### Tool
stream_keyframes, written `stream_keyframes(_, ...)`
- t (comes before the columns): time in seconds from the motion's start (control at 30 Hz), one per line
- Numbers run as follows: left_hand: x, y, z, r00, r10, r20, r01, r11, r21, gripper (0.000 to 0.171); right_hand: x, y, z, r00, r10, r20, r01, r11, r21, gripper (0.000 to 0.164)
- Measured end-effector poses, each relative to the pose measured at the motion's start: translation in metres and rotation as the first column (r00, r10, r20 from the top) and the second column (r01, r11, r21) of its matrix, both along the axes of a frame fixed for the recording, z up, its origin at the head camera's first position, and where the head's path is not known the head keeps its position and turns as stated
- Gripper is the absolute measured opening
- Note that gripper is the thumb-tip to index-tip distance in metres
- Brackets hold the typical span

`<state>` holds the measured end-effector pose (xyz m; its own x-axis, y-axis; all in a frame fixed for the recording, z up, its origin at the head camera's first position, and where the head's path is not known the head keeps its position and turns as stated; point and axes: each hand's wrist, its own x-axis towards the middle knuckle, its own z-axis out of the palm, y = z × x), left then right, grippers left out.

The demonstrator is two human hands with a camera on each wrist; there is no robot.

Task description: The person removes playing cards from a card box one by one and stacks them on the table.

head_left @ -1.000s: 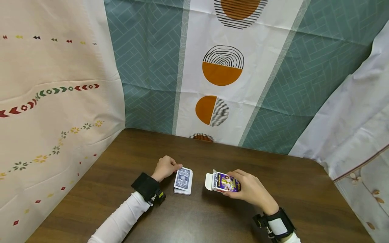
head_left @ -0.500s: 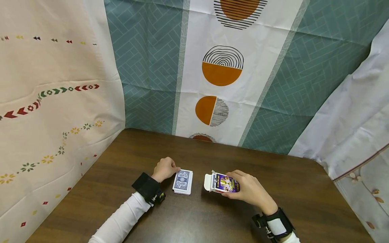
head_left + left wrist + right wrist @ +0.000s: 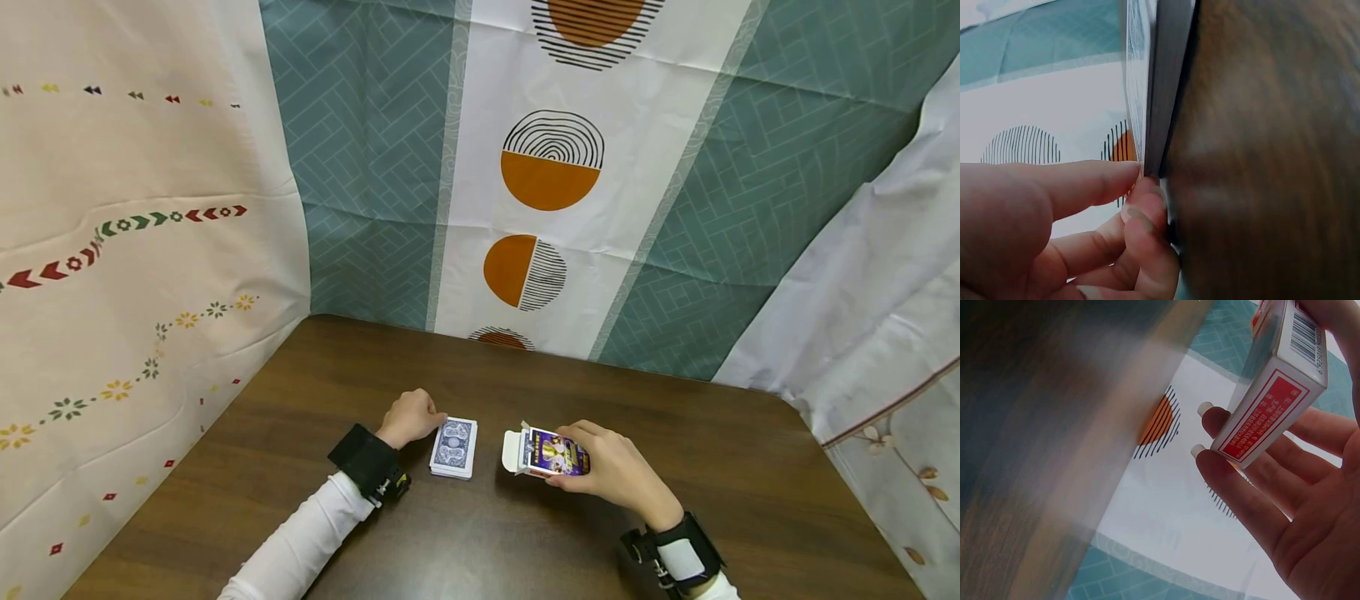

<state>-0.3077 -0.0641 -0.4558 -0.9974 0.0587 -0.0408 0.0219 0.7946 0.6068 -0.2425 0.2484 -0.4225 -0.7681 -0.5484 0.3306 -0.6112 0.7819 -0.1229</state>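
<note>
A deck of blue-backed playing cards (image 3: 453,448) lies on the brown table, squared up for the most part. My left hand (image 3: 411,417) is at its far left corner; in the left wrist view the thumb (image 3: 1107,181) and curled forefinger pinch at the corner of the cards (image 3: 1154,81). Right of the deck, my right hand (image 3: 611,462) holds a purple card box (image 3: 558,454) tilted above the table, thumb and fingers on opposite sides. Its white flap (image 3: 512,451) stands open toward the deck. The right wrist view shows the box's white end with a red label (image 3: 1263,415).
The wooden table (image 3: 480,533) reaches back to a hanging teal and white cloth (image 3: 570,275) with orange half-circles. A cream patterned cloth (image 3: 150,292) hangs along the left side, and a white curtain (image 3: 847,292) along the right.
The top card, earlier raised and askew, now lies flat and nearly lined up with the deck. The left hand has shifted slightly nearer; the right hand and box have drifted a little left.
</note>
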Motion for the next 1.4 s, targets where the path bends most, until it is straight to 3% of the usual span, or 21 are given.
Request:
stream_keyframes(0.17,0.0,0.001,-0.001,1.0,-0.009,-0.015,0.009,1.0,0.0,0.048,-0.001,0.001,-0.001,1.0,-0.002,-0.003,0.002,1.0,0.001,0.061)
stream_keyframes(0.27,0.003,0.003,0.001,0.998,-0.015,-0.063,0.015,1.0,-0.003,0.044,0.0,0.0,-0.002,1.0,-0.007,0.011,0.007,1.0,-0.002,0.062)
stream_keyframes(0.37,0.011,0.01,0.01,0.984,-0.1,-0.146,0.108,0.993,0.048,0.032,0.002,-0.001,-0.002,1.0,-0.003,0.024,0.004,1.0,-0.004,0.062)
stream_keyframes(0.43,0.018,0.017,0.019,0.96,-0.21,-0.182,0.235,0.964,0.127,0.022,0.004,-0.002,-0.001,1.0,0.002,0.028,-0.002,1.0,-0.01,0.061)
stream_keyframes(0.5,0.027,0.026,0.028,0.925,-0.333,-0.185,0.369,0.905,0.213,0.015,0.006,-0.002,0.0,1.0,0.009,0.021,-0.009,1.0,-0.012,0.062)
stream_keyframes(0.57,0.036,0.036,0.034,0.895,-0.421,-0.15,0.447,0.85,0.278,0.016,0.007,-0.004,0.002,1.0,0.018,0.013,-0.017,1.0,-0.018,0.062)
stream_keyframes(0.6,0.04,0.04,0.036,0.888,-0.444,-0.122,0.46,0.835,0.303,0.018,0.008,-0.004,0.003,1.0,0.024,0.007,-0.023,1.0,-0.019,0.062)
stream_keyframes(0.67,0.047,0.048,0.037,0.881,-0.468,-0.069,0.463,0.822,0.331,0.021,0.009,-0.006,0.006,0.999,0.037,-0.007,-0.037,0.999,-0.017,0.062)
stream_keyframes(0.8,0.054,0.056,0.033,0.877,-0.478,0.051,0.409,0.799,0.441,0.022,0.011,-0.008,0.008,0.998,0.053,-0.02,-0.053,0.998,-0.014,0.062)
stream_keyframes(0.9,0.053,0.057,0.03,0.857,-0.502,0.119,0.37,0.759,0.536,0.02,0.012,-0.009,0.008,0.999,0.052,-0.011,-0.052,0.999,-0.012,0.062)
stream_keyframes(0.97,0.052,0.056,0.029,0.847,-0.513,0.143,0.356,0.746,0.563,0.019,0.011,-0.008,0.008,0.999,0.051,-0.006,-0.051,0.999,-0.011,0.062)
stream_keyframes(1.13,0.045,0.047,0.03,0.835,-0.524,0.169,0.352,0.744,0.568,0.02,0.009,-0.005,0.008,0.999,0.035,-0.008,-0.035,0.999,-0.008,0.062)
stream_keyframes(1.4,0.03,0.017,0.042,0.794,-0.589,0.15,0.42,0.71,0.565,0.024,0.006,-0.001,0.006,1.0,0.01,-0.003,-0.01,1.0,0.001,0.062)
